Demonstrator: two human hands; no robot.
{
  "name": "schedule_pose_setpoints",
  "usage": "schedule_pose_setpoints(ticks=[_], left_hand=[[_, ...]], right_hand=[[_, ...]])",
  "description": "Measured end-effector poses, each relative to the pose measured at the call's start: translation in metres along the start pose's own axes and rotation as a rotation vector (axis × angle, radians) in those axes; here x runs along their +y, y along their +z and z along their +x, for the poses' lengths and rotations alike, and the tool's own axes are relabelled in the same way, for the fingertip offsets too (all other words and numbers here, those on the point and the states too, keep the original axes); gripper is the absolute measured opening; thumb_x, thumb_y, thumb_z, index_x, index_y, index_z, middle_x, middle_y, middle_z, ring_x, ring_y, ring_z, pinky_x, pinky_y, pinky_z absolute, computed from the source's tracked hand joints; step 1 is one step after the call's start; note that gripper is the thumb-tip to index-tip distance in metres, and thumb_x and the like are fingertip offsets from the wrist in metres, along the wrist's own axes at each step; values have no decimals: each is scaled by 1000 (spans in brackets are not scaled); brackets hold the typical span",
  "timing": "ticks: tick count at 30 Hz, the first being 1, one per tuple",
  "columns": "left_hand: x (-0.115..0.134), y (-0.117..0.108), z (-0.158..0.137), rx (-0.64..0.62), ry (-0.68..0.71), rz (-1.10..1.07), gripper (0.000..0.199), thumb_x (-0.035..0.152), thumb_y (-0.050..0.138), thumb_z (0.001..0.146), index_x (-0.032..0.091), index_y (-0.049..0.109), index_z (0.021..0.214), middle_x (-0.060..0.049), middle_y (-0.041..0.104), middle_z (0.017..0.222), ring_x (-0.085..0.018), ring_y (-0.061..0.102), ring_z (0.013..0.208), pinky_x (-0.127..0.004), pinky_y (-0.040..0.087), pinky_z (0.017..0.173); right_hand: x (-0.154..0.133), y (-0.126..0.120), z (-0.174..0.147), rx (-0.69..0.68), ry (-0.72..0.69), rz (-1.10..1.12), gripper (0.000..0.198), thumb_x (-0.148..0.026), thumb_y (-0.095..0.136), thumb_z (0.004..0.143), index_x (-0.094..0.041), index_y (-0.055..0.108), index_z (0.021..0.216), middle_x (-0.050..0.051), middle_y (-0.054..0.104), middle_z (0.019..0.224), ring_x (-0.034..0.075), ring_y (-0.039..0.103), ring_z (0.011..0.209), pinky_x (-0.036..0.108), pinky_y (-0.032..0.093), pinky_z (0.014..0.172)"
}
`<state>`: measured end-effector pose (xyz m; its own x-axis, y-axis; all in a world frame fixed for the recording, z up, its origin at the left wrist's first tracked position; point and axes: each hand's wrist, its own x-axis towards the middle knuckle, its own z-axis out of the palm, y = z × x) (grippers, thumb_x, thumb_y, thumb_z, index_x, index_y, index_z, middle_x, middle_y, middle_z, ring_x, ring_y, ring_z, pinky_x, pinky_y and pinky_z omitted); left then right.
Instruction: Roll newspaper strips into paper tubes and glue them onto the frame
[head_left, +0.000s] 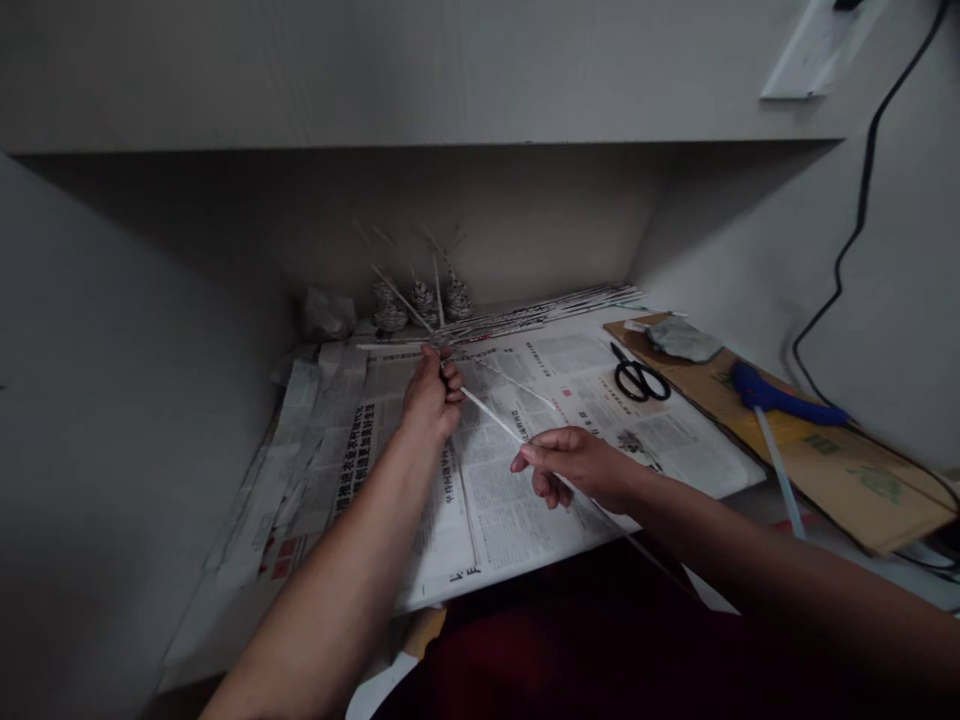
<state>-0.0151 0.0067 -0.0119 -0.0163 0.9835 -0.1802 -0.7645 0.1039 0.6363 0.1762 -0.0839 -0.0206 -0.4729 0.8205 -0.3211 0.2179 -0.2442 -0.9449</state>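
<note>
My left hand [433, 395] is closed around the spot where several thin rolled-paper sticks [405, 302] meet; they fan out away from me and to the right. One long pale paper stick [491, 413] runs from there to my right hand [566, 462], which pinches it between thumb and fingers. Its tail trails past my right wrist toward the table's front edge. Whatever lies inside the left fist is mostly hidden by the fingers. Newspaper sheets [517, 525] cover the surface under both hands.
Behind lie a row of paper sticks [555, 312] and small woven cone shapes [390, 308]. Black scissors [641, 380] rest to the right. Beyond are cardboard [855, 500], a grey stone-like lump [684, 338] and a blue glue gun [784, 395] with a cord. An overhanging panel [420, 80] spans above.
</note>
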Motion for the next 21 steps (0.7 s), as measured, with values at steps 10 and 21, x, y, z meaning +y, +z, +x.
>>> schedule_pose_setpoints(ticks=[10,21], left_hand=[[-1,0,-1,-9,3,31,32,48,50,85,17,50,77,8,35,50,-3,33,35,-11,18,30],[3,-1,2,23,0,31,31,43,43,90,16,50,77,7,37,50,-3,33,34,-12,18,29]], right_hand=[[-8,7,9,40,-28,-86,32,-45,47,89,-16,62,85,0,57,54,8,50,41,21,37,41],[1,0,-4,-12,3,-43,36,-47,46,89,-14,61,86,-1,56,53,8,50,43,19,36,42]])
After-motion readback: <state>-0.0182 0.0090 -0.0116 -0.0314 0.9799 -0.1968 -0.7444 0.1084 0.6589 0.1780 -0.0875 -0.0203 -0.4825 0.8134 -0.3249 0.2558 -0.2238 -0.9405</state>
